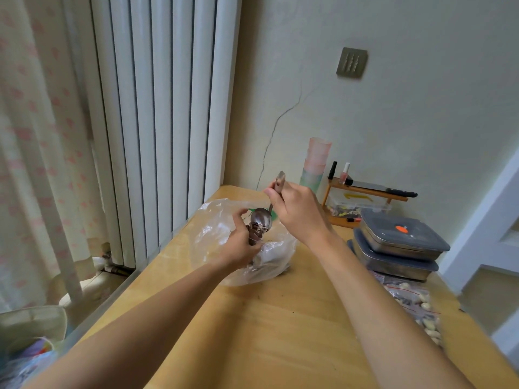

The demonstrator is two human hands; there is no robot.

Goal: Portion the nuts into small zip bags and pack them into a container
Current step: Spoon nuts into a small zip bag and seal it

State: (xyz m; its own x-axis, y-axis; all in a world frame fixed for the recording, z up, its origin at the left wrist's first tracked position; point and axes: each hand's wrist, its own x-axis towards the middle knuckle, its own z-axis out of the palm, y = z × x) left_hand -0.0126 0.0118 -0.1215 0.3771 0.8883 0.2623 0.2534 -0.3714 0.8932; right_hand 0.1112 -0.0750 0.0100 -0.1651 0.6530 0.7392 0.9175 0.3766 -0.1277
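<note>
1. The right hand (297, 211) is closed around the handle of a metal spoon (261, 219), held above the far part of the wooden table (280, 318); the bowl of the spoon tips down toward the left hand.
2. The left hand (241, 245) curls its fingers around a small zip bag (255, 234), which holds dark nuts (256, 229) just under the spoon's bowl.
3. Both hands work over a large clear plastic bag (213, 228) that lies crumpled on the table, with more dark contents showing low inside it.
4. At the right side of the table stand two stacked metal containers (398, 248) with grey lids, the top lid bearing an orange mark.
5. Nearer the camera, along the right edge, lie filled zip bags (418, 307) of pale and dark nuts.
6. Behind the containers sits a small wooden rack (365, 192), and beside it a stack of plastic cups (316, 164).
</note>
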